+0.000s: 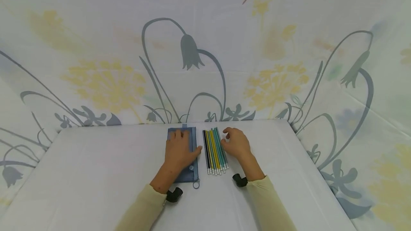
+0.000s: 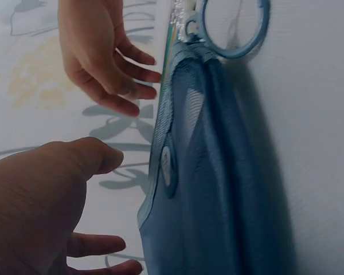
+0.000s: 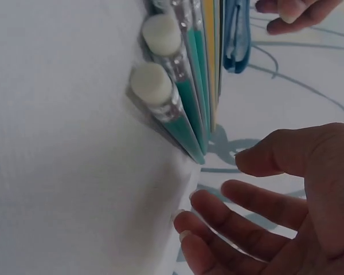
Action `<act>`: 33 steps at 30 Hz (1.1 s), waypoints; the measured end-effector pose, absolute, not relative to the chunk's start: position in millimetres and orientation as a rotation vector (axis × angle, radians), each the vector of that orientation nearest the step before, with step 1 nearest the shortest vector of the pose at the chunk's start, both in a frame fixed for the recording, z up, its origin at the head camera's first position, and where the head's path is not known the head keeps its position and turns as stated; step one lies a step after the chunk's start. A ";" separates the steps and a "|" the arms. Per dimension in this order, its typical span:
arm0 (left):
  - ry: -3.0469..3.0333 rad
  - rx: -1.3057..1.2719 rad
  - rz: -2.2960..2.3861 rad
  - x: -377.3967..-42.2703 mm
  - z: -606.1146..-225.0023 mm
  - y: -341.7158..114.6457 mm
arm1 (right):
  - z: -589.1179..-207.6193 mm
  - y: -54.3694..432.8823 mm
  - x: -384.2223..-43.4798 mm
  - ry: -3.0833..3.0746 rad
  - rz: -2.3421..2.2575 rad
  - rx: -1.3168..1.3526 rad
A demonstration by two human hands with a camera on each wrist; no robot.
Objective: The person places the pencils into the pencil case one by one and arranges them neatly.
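Pencils (image 1: 214, 150) lying loose beside the parted, empty fingers of the right hand (image 1: 238, 144) could roll apart if brushed, while the left hand (image 1: 179, 150) has its empty fingers spread above the pouch (image 2: 200, 172).

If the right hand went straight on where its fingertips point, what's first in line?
The right hand would likely meet the nearest teal pencil, though height is unclear; it might pass above.
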State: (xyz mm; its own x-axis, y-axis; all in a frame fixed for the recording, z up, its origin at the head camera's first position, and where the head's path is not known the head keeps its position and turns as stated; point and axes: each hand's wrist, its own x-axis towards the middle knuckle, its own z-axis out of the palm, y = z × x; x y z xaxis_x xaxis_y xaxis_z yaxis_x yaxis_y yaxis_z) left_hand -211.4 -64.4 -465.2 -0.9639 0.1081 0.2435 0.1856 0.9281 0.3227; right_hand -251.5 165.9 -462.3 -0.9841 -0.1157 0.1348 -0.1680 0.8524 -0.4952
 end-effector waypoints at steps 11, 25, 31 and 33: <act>-2.837 -0.181 -0.476 -203.9 -478.1 -52.8 | -467.8 165.3 -250.3 -2.954 0.759 0.202; -2.801 -0.142 -0.613 -203.4 -484.2 -47.1 | -472.7 163.3 -252.0 -2.959 0.739 0.230; -2.787 -0.126 -0.820 -205.1 -483.2 -48.1 | -470.2 161.9 -251.0 -2.968 0.733 0.222; -2.794 -0.107 -0.888 -205.9 -483.0 -49.1 | -469.3 161.2 -250.2 -2.975 0.732 0.216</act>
State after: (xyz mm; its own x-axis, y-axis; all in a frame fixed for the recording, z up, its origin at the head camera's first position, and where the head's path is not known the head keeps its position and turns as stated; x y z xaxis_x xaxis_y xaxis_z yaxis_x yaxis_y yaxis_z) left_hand -205.9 -49.1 -483.0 -0.9758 0.0066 0.2184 0.1315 0.8162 0.5627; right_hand -250.2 161.2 -469.3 -0.9877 -0.1191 0.1016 -0.1526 0.8767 -0.4561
